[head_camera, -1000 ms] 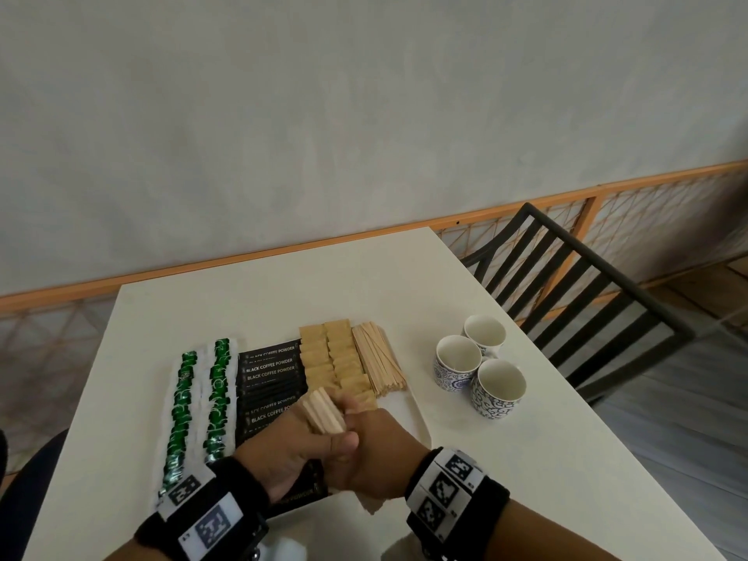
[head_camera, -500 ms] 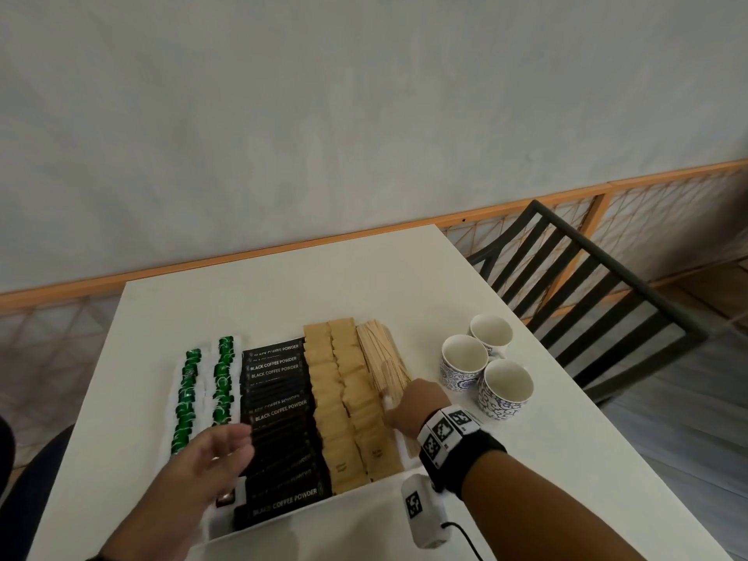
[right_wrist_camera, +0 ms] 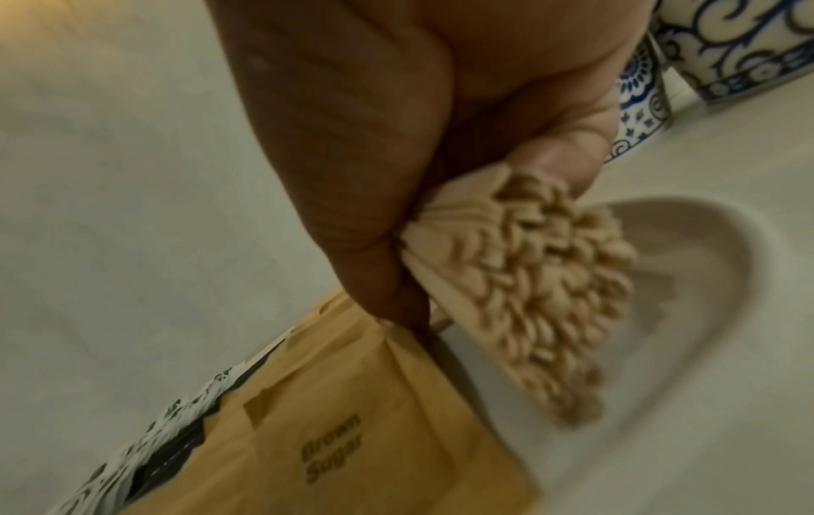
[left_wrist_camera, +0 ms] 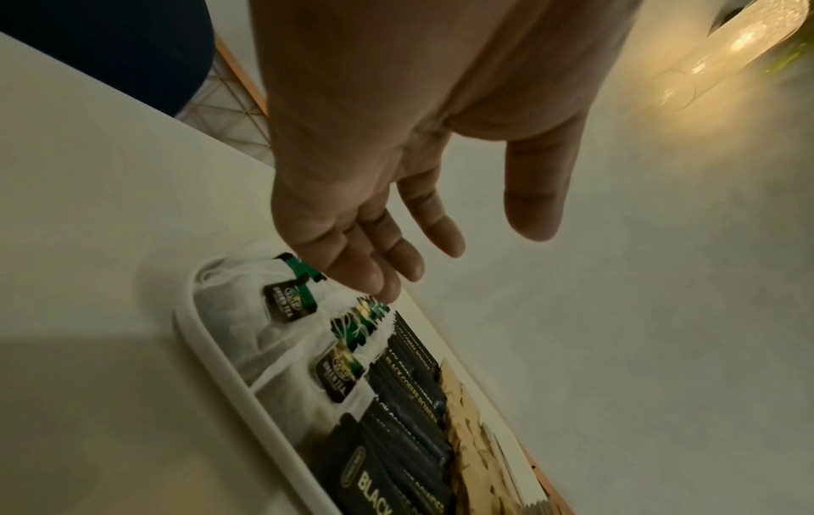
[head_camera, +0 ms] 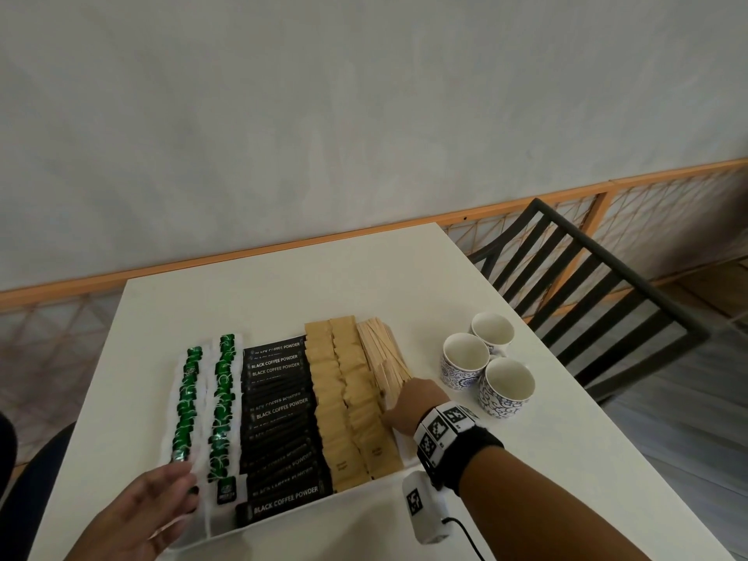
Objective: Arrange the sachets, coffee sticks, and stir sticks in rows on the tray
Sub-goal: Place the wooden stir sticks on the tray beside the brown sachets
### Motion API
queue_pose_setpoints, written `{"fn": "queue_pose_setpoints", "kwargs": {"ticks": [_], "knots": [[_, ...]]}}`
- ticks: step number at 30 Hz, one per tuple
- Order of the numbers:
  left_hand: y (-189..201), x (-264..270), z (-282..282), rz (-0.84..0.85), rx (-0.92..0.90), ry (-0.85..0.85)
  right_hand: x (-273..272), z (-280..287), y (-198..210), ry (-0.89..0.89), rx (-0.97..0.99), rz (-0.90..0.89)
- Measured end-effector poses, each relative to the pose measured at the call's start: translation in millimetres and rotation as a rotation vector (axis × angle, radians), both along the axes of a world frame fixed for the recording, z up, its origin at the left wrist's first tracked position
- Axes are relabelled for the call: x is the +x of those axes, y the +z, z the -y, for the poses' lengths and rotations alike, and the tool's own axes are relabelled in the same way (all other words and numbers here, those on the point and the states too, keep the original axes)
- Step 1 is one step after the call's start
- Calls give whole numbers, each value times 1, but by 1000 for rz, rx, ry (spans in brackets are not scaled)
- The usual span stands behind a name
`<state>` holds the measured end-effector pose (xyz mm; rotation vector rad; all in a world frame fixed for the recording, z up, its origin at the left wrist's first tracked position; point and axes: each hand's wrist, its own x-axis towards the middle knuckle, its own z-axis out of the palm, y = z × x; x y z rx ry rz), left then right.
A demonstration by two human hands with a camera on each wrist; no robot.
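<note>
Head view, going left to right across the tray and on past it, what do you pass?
Green tea bags → black coffee sticks → brown sugar sachets → wooden stir sticks, gripped by the right hand → three patterned cups.

The right wrist wears a black band ringed with white blocks printed in black square-code markers. Below it hangs a white camera unit bearing one such marker, trailing a black cable.

A white table against a grey wall, black slatted chair beside, perhaps wooden flooring
</note>
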<state>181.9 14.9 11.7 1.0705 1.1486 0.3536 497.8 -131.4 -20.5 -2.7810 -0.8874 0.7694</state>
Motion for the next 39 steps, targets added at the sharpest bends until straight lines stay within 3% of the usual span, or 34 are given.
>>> {"fn": "queue_pose_setpoints", "kwargs": {"ticks": [9, 15, 31, 35, 39], "knots": [[-4, -1, -4, -16, -22, 27, 2, 4, 5, 22, 23, -11], [-15, -7, -6, -64, 61, 30, 2, 9, 9, 39, 46, 22], [-43, -19, -28, 17, -91, 18, 9, 34, 7, -12, 217, 109], [-46, -17, -32, 0, -60, -3, 8, 39, 4, 6, 249, 124], [-66, -25, -46, 55, -109, 65, 10, 41, -4, -30, 276, 124]]}}
